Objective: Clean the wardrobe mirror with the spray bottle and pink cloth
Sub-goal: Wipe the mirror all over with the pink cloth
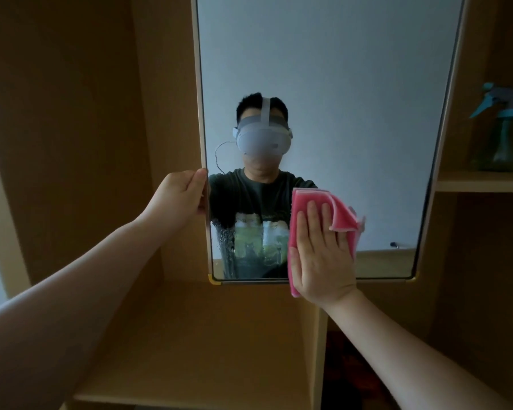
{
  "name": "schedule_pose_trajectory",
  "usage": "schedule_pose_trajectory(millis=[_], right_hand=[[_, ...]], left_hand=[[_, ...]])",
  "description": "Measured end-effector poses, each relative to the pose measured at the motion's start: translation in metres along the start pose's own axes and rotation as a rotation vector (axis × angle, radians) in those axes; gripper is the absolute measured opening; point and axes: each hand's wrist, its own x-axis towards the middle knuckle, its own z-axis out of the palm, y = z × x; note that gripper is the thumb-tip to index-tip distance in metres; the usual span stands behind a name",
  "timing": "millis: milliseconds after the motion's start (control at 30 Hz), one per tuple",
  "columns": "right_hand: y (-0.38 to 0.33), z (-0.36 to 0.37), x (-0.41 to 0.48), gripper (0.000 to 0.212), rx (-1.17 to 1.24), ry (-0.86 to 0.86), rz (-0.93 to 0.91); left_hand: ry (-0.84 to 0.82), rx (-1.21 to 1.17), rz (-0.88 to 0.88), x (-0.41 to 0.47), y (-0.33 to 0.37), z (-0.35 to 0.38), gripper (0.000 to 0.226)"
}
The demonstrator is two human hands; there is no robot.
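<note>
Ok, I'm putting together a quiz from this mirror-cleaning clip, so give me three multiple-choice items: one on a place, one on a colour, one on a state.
1. Where does the clear green spray bottle with the turquoise trigger stand? A on the floor; B on the wooden shelf right of the tall framed mirror; C on top of the wardrobe.
2. What colour is the folded cloth? A white; B blue; C pink.
3. How does the right hand meet the cloth? A flat, pressing it on the glass; B fisted round it; C apart from it.
Answers: 1 B, it stands upright on that shelf. 2 C, it shows pink around the fingers. 3 A, straight fingers lie on the cloth.
</note>
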Motion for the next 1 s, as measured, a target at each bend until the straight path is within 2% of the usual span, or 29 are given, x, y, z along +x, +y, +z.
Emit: schedule_pose_trajectory(millis=[333, 467, 567, 867, 1000], right_hand=[[-0.024, 0.008, 0.009, 0.066, 0.065, -0.019, -0.030], [-0.067, 0.010, 0.023, 0.066, 0.175, -0.051, -0.171], [-0.089, 0.011, 0.029, 0.064, 0.214, -0.117, -0.174], [-0.094, 0.010, 0.031, 0.065, 0.210, -0.155, -0.240], [-0.093, 0.008, 0.024, 0.061, 0.191, -0.140, -0.307]], left_hand=[[0.013, 0.046, 0.019, 0.000, 0.002, 0.001, 0.049], [0.012, 0.028, 0.013, -0.002, 0.004, 0.000, 0.049], [0.002, 0.031, 0.017, -0.003, 0.005, -0.001, 0.049], [-0.004, 0.128, 0.032, -0.005, 0.008, -0.002, 0.055], [-0.020, 0.055, 0.000, -0.004, 0.007, -0.003, 0.054]])
